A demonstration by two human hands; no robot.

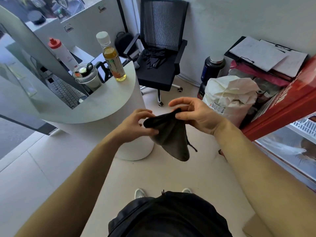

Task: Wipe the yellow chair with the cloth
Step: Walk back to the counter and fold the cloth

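Hands, left hand [136, 124] and right hand [193, 113] pinching dark cloth [169, 135], white counter [106, 106] beside, black office chair [160, 53] beyond.

- The cloth [168, 134] you pinch between your left hand [136, 124] and right hand [195, 115] looks like soft, matt knit fabric, dark grey to black, with a loose thread at its lower edge.
- The counter [95, 106] has a smooth, pale top with a faint sheen.
- At its far edge, the bottle [112, 57] is clear glossy plastic with a matt white cap.
- The jar [87, 77] beside it looks like clear plastic or glass; you cannot tell which.
- The chair [160, 48] has a black mesh back, a matt fabric seat and a shiny metal post.
- The sack [229, 98] looks like crinkled, matt white woven material.
- The floor [162, 173] is smooth pale tile.
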